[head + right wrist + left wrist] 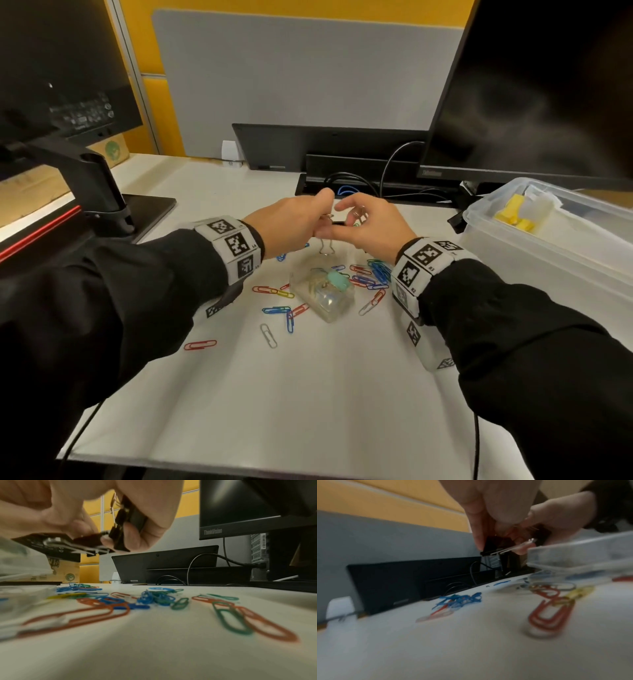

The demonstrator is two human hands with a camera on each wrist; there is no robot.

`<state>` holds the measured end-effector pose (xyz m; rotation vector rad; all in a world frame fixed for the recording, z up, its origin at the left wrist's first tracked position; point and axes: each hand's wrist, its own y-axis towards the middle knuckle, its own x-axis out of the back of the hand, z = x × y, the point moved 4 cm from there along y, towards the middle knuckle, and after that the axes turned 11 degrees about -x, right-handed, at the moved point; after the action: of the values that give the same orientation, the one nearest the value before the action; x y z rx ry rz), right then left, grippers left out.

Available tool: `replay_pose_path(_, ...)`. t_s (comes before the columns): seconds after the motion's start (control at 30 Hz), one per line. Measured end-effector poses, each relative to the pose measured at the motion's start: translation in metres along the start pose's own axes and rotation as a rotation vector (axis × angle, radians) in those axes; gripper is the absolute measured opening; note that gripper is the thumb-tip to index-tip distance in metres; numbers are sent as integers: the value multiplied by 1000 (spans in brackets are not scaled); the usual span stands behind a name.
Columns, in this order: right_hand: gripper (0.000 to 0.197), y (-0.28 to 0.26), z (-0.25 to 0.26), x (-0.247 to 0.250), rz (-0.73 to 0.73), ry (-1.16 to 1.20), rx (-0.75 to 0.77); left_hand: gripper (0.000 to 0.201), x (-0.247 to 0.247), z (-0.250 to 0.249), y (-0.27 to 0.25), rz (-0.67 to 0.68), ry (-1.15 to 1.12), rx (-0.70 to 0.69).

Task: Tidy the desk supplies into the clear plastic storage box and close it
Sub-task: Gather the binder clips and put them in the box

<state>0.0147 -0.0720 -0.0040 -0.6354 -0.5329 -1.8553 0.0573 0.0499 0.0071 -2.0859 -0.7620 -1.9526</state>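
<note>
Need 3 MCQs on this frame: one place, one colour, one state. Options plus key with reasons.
1. Where is the large clear storage box?
A) desk's right edge B) under the left monitor C) on the person's lap

2. Colour of the binder clips held in the hands?
A) black B) pink C) white

3. What is the left hand doing?
A) resting flat B) pinching a clip C) closing a lid

Key: 1 A, it sits right of the right hand. 2 A, black bodies with silver handles. 3 B, fingers pinch a clip above the paper clips.
</note>
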Motion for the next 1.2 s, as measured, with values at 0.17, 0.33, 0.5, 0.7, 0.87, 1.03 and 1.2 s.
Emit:
replay_pose_path(0.17,50,-3,-7,-9,218,-174,-24,5,-20,1,-18,99,-47,48)
replay_pose_path(0.33,34,1,-3,-11,175,-69,-9,12,-1,16,-16,-160,-157,-4)
replay_pose_path(0.5,52,-1,2,-6,103,82,-44,16,23,34,-9,-549,-415,-25)
replay_pose_path(0.7,45,-7,8,-9,240,298,-145,16,13,31,-7,-597,-460,-22)
replay_pose_path(0.87,20,1,2,-11,156,184,-104,18,11,35,1,-628,-520,-12)
replay_pose_path(1.03,14,7,0,-6,33,160,-8,23,12,44,4,-678,-564,49)
replay_pose_path(1.2,18,2,3,-5,48,94,43,23,12,49,4,-693,-486,136)
